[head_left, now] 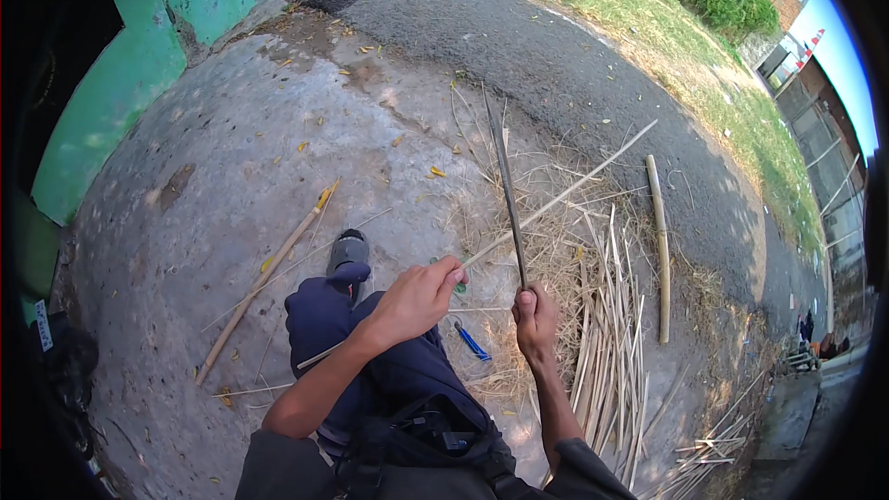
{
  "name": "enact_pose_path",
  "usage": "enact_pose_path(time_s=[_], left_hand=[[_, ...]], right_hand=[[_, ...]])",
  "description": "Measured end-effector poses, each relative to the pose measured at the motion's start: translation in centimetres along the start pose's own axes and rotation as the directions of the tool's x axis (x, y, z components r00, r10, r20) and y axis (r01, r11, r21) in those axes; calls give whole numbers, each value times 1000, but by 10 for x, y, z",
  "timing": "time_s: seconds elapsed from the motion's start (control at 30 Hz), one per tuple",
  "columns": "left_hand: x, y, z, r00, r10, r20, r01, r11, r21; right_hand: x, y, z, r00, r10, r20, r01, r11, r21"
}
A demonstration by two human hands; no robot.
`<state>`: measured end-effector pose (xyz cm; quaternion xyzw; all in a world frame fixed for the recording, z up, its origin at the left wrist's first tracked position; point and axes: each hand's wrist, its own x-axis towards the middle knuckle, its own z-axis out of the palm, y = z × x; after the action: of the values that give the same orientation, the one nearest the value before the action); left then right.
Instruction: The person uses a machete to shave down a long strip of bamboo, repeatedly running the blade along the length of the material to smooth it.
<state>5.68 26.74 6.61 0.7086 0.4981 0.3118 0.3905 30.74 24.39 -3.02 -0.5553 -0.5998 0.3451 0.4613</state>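
Note:
My left hand (417, 301) is closed around a long pale bamboo strip (583, 178), which slants up and to the right. In my right hand (537, 315) is a long dark knife (505, 167), its narrow blade pointing away from me. Blade and strip cross a little ahead of my hands; whether they touch I cannot tell. A short pale end of a strip (318, 357) shows beside my left forearm. Below and between the hands, a tool with blue handles (472, 343) lies on the ground.
Split bamboo strips (611, 333) lie piled at my right among shavings (537, 208). A bamboo pole (658, 250) rests beyond them, and a thin stick (269, 282) lies at left. More strips (718, 449) are scattered at lower right. A green wall (111, 120) stands at far left.

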Motion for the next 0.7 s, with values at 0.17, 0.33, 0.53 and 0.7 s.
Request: enact_pose_path(time_s=[0.17, 0.33, 0.53, 0.7], left_hand=[[-16, 12, 16, 999, -28, -19, 32, 974, 226], [-36, 22, 15, 996, -44, -80, 67, 943, 325], [-44, 25, 16, 995, -21, -100, 62, 901, 429], [-52, 33, 12, 996, -26, -91, 57, 932, 358]], right_hand=[[1, -15, 8, 995, -72, 66, 88, 956, -278], [15, 0, 2, 997, -80, 12, 81, 967, -241], [11, -6, 1, 998, -55, 24, 59, 979, -196], [19, -9, -4, 989, -136, 56, 144, 972, -185]])
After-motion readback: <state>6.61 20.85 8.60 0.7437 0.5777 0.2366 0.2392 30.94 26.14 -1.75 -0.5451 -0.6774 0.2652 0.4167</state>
